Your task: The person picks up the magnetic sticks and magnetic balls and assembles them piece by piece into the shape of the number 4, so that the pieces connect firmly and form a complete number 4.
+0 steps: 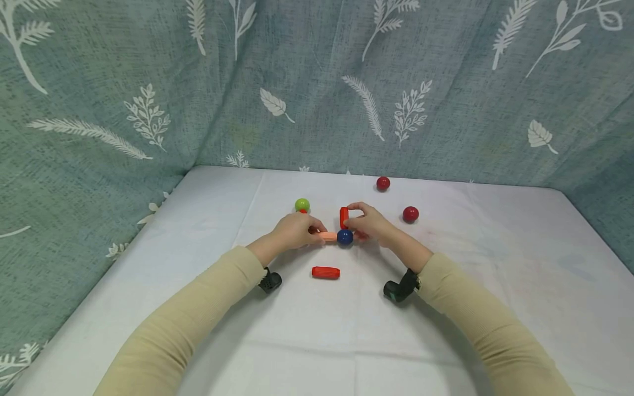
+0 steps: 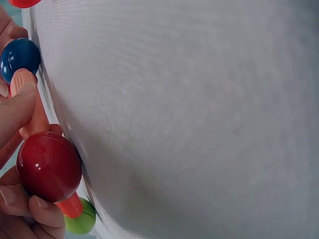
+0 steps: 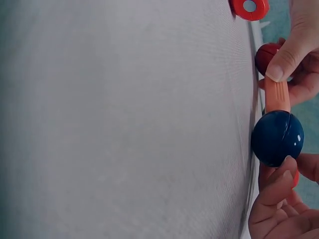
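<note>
My left hand (image 1: 296,230) holds an orange ridged stick (image 2: 36,112), its thumb lying along it. Fingers of the same hand are around a dark red ball (image 2: 49,167) at one end of the stick; the hand hides this ball in the head view. At the other end is a blue ball (image 1: 344,237). My right hand (image 1: 370,221) pinches a red stick (image 1: 344,218) that extends away from the blue ball, its fingertips against the ball. Beyond the dark red ball, another red stick (image 2: 71,205) leads to a green ball (image 1: 302,205).
A loose red ridged stick (image 1: 326,273) lies on the white cloth (image 1: 307,330) nearer to me. Two red balls stand to the right: one farther back (image 1: 383,183), one closer (image 1: 410,214). A patterned green-blue curtain (image 1: 317,82) rises behind the table.
</note>
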The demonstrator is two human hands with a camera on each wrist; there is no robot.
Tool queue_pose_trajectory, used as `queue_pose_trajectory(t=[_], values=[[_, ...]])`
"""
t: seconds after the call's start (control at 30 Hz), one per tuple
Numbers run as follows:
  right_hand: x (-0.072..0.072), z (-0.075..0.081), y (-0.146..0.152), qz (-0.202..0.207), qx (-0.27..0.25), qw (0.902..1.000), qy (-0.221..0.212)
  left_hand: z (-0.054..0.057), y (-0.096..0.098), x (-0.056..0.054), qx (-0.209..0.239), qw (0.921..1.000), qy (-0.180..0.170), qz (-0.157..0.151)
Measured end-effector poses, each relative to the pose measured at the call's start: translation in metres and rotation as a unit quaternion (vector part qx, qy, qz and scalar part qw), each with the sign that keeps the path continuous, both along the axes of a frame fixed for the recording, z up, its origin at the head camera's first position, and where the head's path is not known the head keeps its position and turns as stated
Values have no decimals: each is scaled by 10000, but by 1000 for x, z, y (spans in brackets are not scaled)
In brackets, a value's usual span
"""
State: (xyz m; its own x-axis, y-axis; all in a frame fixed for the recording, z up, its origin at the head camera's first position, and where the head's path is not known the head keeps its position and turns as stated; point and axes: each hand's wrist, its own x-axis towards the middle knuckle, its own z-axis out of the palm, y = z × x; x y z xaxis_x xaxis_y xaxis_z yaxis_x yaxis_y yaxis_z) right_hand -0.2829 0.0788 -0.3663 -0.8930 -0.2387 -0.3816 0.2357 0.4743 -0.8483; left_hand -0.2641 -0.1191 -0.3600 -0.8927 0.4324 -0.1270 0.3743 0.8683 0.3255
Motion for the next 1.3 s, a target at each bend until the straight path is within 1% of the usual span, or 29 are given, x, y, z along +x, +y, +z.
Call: queue_pose_trajectory(t=[0.27, 0.4, 0.5, 0.67, 0.77, 0.9, 1.07, 1.17, 1.23, 1.3], values=[[2, 1, -3, -57, 200, 9996, -169, 3, 2, 2, -79, 9999, -25, 66], [3, 1, -3, -31, 175, 9994, -310, 7, 6, 4, -238, 9996, -69, 143], [3, 1, -3, -52, 79, 9991, -423, 11, 11, 7, -263, 9995, -99, 156], [4, 3, -2, -54, -79, 9987, -498, 11, 20, 11, -26, 9999, 89, 75], [4, 3, -1, -38, -175, 9986, -502, 9, 26, 10, 111, 9996, 242, 41], [5, 2, -1, -3, -281, 9983, -506, 6, 30, 10, 264, 9990, 343, 87], [7, 2, 0, 4, -329, 9980, -535, 4, 30, 10, 365, 9986, 335, 197], [7, 2, 3, 59, -210, 9989, -410, 4, 30, 10, 390, 9986, 306, 208], [7, 5, 7, 116, 1, 9998, -190, 4, 30, 10, 413, 9985, 275, 213], [5, 9, 14, 140, 220, 9996, 130, 3, 31, 10, 432, 9985, 237, 238]])
